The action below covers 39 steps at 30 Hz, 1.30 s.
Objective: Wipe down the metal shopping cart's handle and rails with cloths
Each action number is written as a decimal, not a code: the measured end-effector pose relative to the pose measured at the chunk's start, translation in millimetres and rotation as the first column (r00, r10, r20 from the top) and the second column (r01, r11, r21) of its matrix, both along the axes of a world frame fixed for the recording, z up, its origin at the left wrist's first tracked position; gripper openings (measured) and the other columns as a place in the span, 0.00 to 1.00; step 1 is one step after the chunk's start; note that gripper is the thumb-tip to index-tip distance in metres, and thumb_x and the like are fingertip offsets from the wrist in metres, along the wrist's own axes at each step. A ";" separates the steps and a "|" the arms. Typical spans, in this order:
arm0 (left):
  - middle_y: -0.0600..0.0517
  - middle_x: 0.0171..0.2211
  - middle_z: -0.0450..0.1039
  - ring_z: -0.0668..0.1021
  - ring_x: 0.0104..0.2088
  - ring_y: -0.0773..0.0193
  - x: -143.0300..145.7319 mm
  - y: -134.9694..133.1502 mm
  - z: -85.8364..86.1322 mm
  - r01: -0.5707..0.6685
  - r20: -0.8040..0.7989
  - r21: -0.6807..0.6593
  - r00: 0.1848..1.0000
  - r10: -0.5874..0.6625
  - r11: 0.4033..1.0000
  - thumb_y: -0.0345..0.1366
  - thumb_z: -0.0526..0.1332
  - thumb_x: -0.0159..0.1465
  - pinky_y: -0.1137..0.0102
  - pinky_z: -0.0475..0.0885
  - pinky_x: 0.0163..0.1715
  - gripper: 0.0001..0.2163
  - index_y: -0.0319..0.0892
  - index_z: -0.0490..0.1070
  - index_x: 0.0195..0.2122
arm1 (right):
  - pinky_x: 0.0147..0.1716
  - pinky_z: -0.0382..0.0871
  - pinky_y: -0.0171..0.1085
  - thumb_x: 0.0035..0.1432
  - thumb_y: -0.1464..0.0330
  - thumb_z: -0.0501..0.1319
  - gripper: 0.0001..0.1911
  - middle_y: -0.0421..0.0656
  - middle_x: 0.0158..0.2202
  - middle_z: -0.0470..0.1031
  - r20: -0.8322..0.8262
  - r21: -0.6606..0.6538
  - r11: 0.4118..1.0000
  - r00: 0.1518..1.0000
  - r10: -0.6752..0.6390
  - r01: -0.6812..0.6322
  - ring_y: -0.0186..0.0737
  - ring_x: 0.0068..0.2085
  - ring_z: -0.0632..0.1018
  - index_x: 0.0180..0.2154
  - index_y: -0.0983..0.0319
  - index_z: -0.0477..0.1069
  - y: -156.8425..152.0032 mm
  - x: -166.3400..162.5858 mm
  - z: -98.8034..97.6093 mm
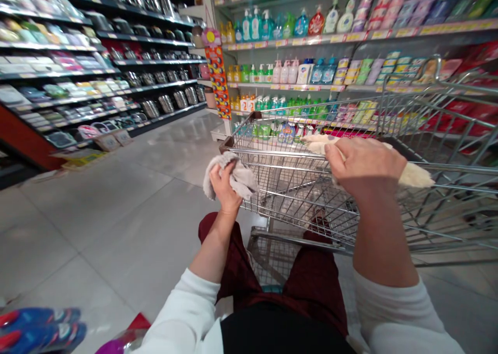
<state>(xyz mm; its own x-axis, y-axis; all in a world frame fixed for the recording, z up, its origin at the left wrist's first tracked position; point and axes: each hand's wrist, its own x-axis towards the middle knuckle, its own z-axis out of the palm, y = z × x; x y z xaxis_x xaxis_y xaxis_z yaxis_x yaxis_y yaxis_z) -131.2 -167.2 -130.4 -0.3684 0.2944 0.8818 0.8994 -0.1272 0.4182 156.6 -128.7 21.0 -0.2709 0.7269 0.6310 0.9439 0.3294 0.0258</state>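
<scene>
A greyish, fluffy cloth (244, 180) is bunched up in my left hand (226, 185), whose fingers are curled into it. It rests against the near corner of a metal shopping cart (280, 153). My right hand (365, 164) is closed over a cream-coloured cloth (417, 175) on the cart's upper side rail. Ends of that cloth stick out on both sides of the hand. The wire basket stretches away to the right, and I see its floor through the bars. My legs are bent close beside the cart's lower frame (299, 238).
Shelves of soap bottles (286, 72) and tubs stand behind the cart. Shelving with metal pots (165, 103) runs along the left. Blue bottles with red caps (42, 329) are at the lower left, near a purple-capped item (111, 346). Grey tiled floor (116, 219) lies between.
</scene>
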 end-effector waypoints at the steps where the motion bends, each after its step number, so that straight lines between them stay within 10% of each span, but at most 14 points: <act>1: 0.39 0.59 0.64 0.66 0.63 0.46 -3.4 4.9 11.6 -0.006 0.012 0.009 1.000 0.006 1.000 0.46 0.58 0.66 0.52 0.61 0.64 0.23 0.42 0.69 0.60 | 0.34 0.51 0.42 0.69 0.57 0.46 0.25 0.52 0.36 0.78 -0.010 -0.008 1.000 1.000 -0.005 0.005 0.46 0.38 0.72 0.37 0.62 0.77 -0.3 0.0 0.0; 5: 0.37 0.63 0.59 0.63 0.67 0.48 -10.5 23.3 21.7 0.007 0.035 -0.046 0.999 -0.006 0.999 0.47 0.53 0.69 0.53 0.60 0.66 0.26 0.40 0.62 0.65 | 0.34 0.51 0.42 0.69 0.56 0.45 0.26 0.51 0.36 0.78 0.002 0.006 1.000 1.000 -0.019 0.019 0.46 0.38 0.72 0.36 0.62 0.77 -1.6 1.0 -0.7; 14: 0.45 0.41 0.67 0.75 0.45 0.53 -12.8 8.1 -56.2 0.029 0.023 -0.272 0.999 -0.023 0.962 0.45 0.56 0.65 0.58 0.72 0.51 0.21 0.40 0.71 0.55 | 0.33 0.48 0.42 0.69 0.56 0.47 0.24 0.50 0.35 0.78 0.013 0.075 0.997 1.000 -0.012 0.011 0.45 0.37 0.72 0.35 0.61 0.77 2.1 1.0 -4.2; 21: 0.43 0.44 0.66 0.74 0.47 0.50 -23.7 -4.4 -69.5 0.034 0.026 -0.287 0.999 -0.028 0.957 0.47 0.60 0.62 0.53 0.71 0.53 0.24 0.38 0.71 0.55 | 0.35 0.49 0.42 0.69 0.56 0.45 0.25 0.51 0.36 0.77 -0.043 -0.018 1.000 0.999 0.020 -0.021 0.47 0.40 0.71 0.39 0.60 0.77 -3.6 2.1 -0.4; 31: 0.40 0.47 0.70 0.75 0.49 0.49 -1.2 -28.6 -148.7 0.123 0.099 -0.453 0.991 -0.088 0.883 0.36 0.61 0.58 0.53 0.73 0.53 0.24 0.40 0.68 0.56 | 0.34 0.46 0.44 0.70 0.56 0.47 0.25 0.54 0.38 0.79 -0.012 0.024 0.999 1.000 -0.026 0.027 0.46 0.38 0.72 0.38 0.63 0.78 -0.1 0.4 -2.3; 39: 0.37 0.59 0.66 0.69 0.61 0.47 -3.5 -14.1 -95.2 0.154 0.164 -0.177 0.978 -0.125 0.972 0.48 0.63 0.61 0.54 0.63 0.64 0.36 0.38 0.57 0.67 | 0.33 0.46 0.42 0.68 0.57 0.51 0.22 0.49 0.33 0.80 0.007 0.183 0.981 0.998 -0.062 0.060 0.48 0.37 0.75 0.34 0.61 0.78 2.6 -0.8 -10.0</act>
